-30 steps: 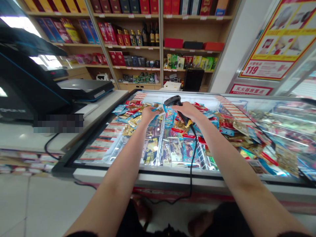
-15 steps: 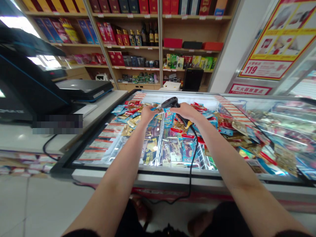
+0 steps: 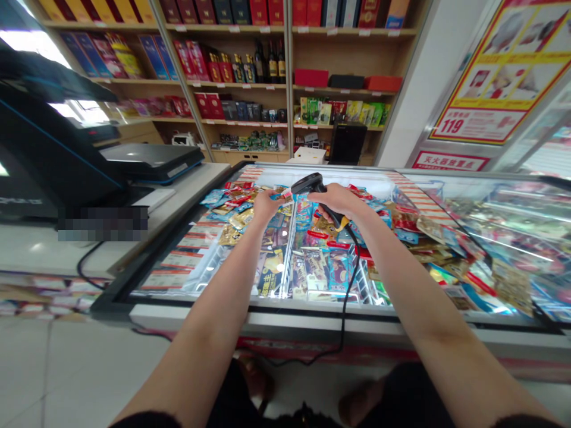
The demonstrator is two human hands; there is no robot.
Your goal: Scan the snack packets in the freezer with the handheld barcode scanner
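1. The left hand point(image 3: 266, 205) pinches a small packet point(image 3: 286, 194) between its fingers point(image 3: 277, 195). The packet is held up above the freezer's glass, just beside the nose of a black barcode scanner point(image 3: 310, 184).
2. The right hand point(image 3: 339, 201) grips the scanner, its fingers point(image 3: 325, 210) closed around the handle.
3. The scanner's black cord point(image 3: 350, 279) drops from the handle's base and hangs over the front rim of the chest freezer point(image 3: 151, 308), then runs down towards the floor point(image 3: 89, 368).
4. Risk: the packet looks small and slick, so a loosened pinch could let it fall among the snack packets point(image 3: 272, 270) below – where it would be hard to pick out again.
5. Risk: the cord could snag on the freezer's rim if the right arm pulls back sharply, jerking the scanner from the grip. A dropped scanner could strike the glass.
6. Counted: two hands, one scanner, one cord, one packet in hand. The packets in the freezer are too many and too overlapped to count.
7. Behind, one shelf holds three boxes point(image 3: 310, 77) in a row, and another holds about four dark bottles point(image 3: 270, 62) – the exact number is hard to tell.
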